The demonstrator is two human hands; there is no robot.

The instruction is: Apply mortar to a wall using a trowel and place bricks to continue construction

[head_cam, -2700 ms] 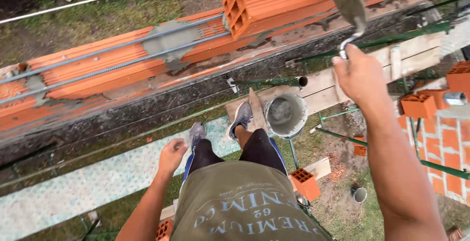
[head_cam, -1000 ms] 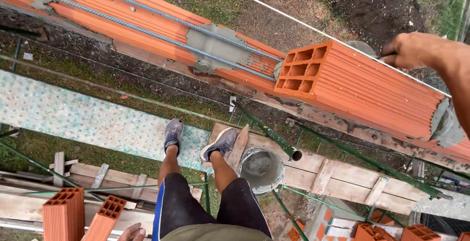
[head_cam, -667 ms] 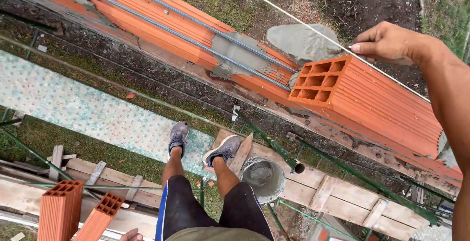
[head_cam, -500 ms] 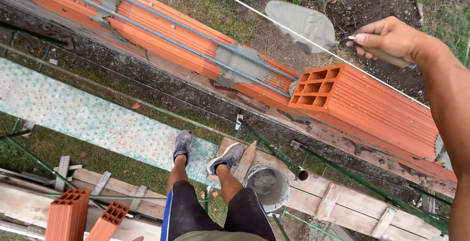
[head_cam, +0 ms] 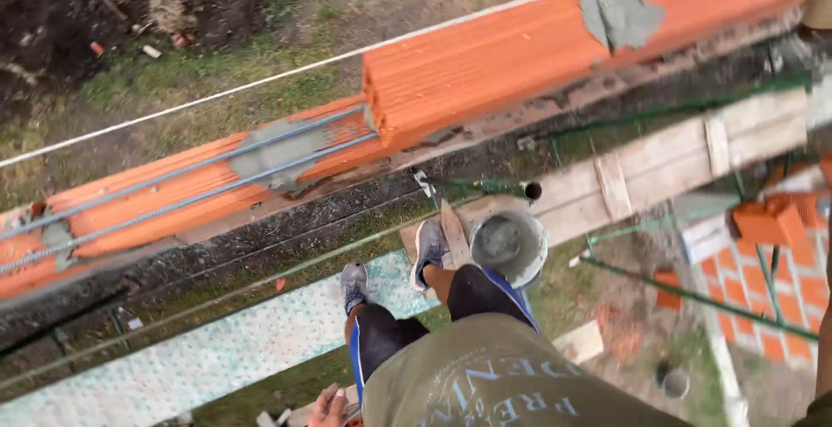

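From up here the view drops straight down past the person's olive shirt (head_cam: 485,384) and dark shorts to two grey shoes planted on a wooden plank (head_cam: 659,162) of the scaffold. The left hand (head_cam: 329,408) shows only at the bottom edge, low beside the hip, fingers curled loosely near something reddish; whether its grip is clamped on anything I cannot tell. The right arm runs up the far right edge, and the hand itself lies outside the view, so its grip cannot be judged either. Ahead stands the brick wall (head_cam: 173,197), two steel rods (head_cam: 199,171) lying along its lower course in a patch of grey mortar. The upper hollow brick (head_cam: 537,54) sits on that course, its open end facing left, with a dab of wet mortar (head_cam: 620,15) spread on top towards the right. A white guide string (head_cam: 217,89) runs just behind the wall. A mortar bucket (head_cam: 510,245) rests on the plank just beside the right shoe, and loose bricks (head_cam: 767,223) lie well off to the right.
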